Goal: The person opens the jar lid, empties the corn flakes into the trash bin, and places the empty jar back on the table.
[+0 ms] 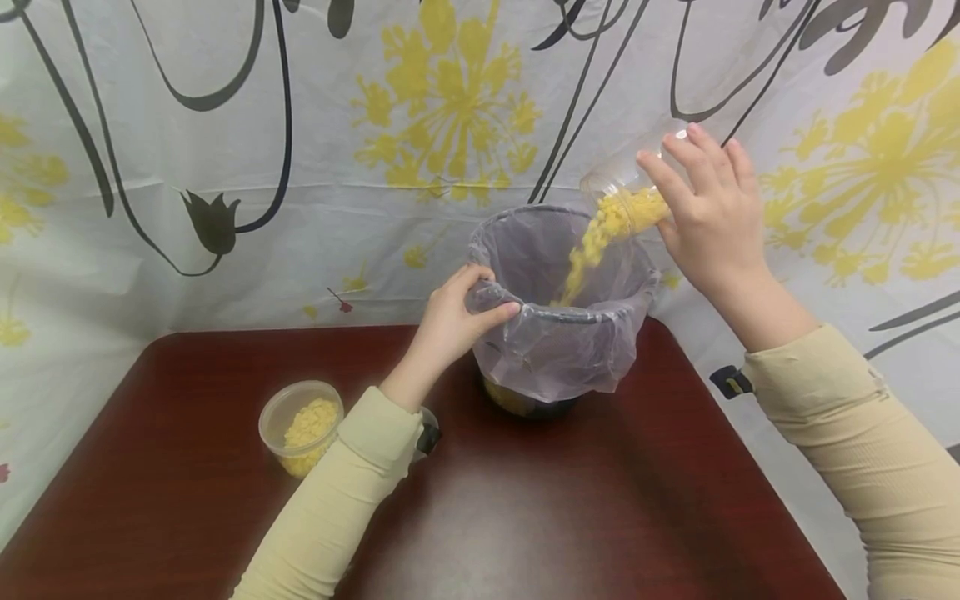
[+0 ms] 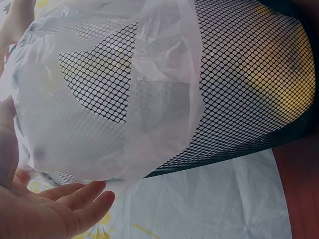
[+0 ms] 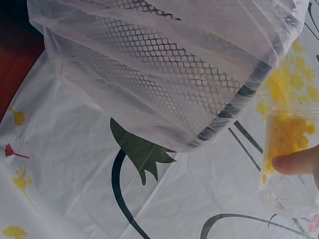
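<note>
A black mesh wastebasket (image 1: 517, 406) stands at the table's back right, lined with a translucent plastic bag (image 1: 558, 358) folded over its rim. My left hand (image 1: 450, 317) grips the lined rim at the left front, thumb along the front edge. In the left wrist view the same hand (image 2: 55, 211) is beside the bag's outer fold. Above the basket's right side, my right hand (image 1: 712, 212) holds a clear plastic jar (image 1: 600, 179) tipped mouth-down to the left. Small yellow pieces (image 1: 588, 254) stream from it into the basket. The right wrist view shows more yellow pieces (image 3: 289, 137) inside the jar.
Left of my left forearm, a clear round tub (image 1: 272, 425) partly filled with yellow pieces stands on the dark red table (image 1: 187, 508). Another clear container's edge (image 1: 430, 421) shows behind that wrist. A patterned cloth (image 1: 315, 167) hangs behind the table.
</note>
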Action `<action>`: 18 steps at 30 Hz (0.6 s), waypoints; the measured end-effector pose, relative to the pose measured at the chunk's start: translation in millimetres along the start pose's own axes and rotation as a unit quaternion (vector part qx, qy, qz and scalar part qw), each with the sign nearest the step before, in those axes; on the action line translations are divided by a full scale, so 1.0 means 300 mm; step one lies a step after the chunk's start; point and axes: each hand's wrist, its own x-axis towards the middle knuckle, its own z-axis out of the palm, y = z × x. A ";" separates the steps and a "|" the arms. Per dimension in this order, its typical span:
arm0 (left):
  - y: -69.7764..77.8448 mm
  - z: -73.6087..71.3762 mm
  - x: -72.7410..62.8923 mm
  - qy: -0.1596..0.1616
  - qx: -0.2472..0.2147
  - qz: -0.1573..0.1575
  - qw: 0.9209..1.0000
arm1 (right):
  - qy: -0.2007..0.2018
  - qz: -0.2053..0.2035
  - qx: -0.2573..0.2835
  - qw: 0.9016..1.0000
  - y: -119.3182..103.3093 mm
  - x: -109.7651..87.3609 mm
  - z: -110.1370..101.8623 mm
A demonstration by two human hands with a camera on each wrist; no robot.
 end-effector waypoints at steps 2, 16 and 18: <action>0.001 -0.001 0.001 0.000 0.000 0.000 1.000 | 0.000 0.000 0.000 1.000 0.001 0.000 -0.001; 0.001 -0.001 -0.001 -0.003 -0.003 -0.005 1.000 | 0.001 -0.006 -0.007 1.000 -0.007 0.001 -0.002; 0.003 -0.001 -0.001 -0.003 -0.002 -0.006 1.000 | 0.001 -0.009 -0.009 1.000 -0.009 0.002 -0.004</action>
